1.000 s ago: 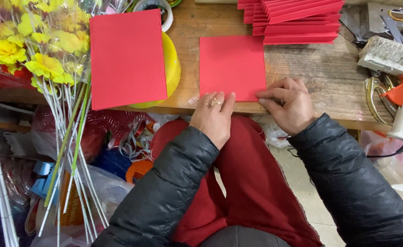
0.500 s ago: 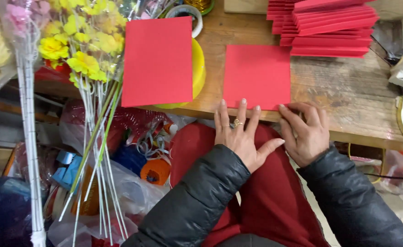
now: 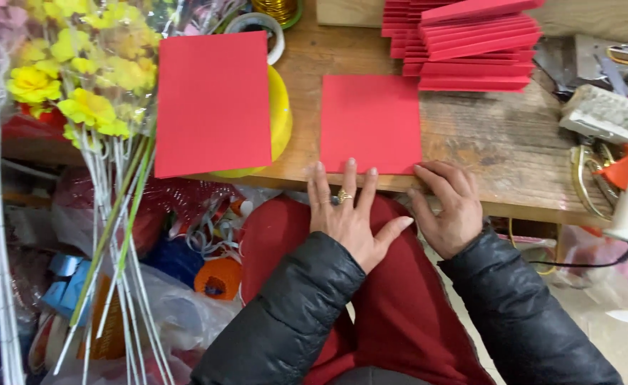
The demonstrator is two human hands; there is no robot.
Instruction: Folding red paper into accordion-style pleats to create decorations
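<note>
Red paper, a flat square sheet (image 3: 371, 122), lies on the worn wooden desk (image 3: 485, 142) with its near edge at the desk's front lip. Our left hand (image 3: 346, 214) now rests spread and flat, fingertips just reaching that near edge, holding nothing; a second ago it was curled beside the sheet. Our right hand (image 3: 448, 207) has its fingers loosely bent, pressing at the sheet's near right corner, gripping nothing. The view has shifted, and the sheet sits lower and squarer before us. A larger red rectangular sheet (image 3: 210, 103) lies on a yellow round dish (image 3: 280, 107) to the left; a stack of folded red papers (image 3: 471, 43) sits behind.
</note>
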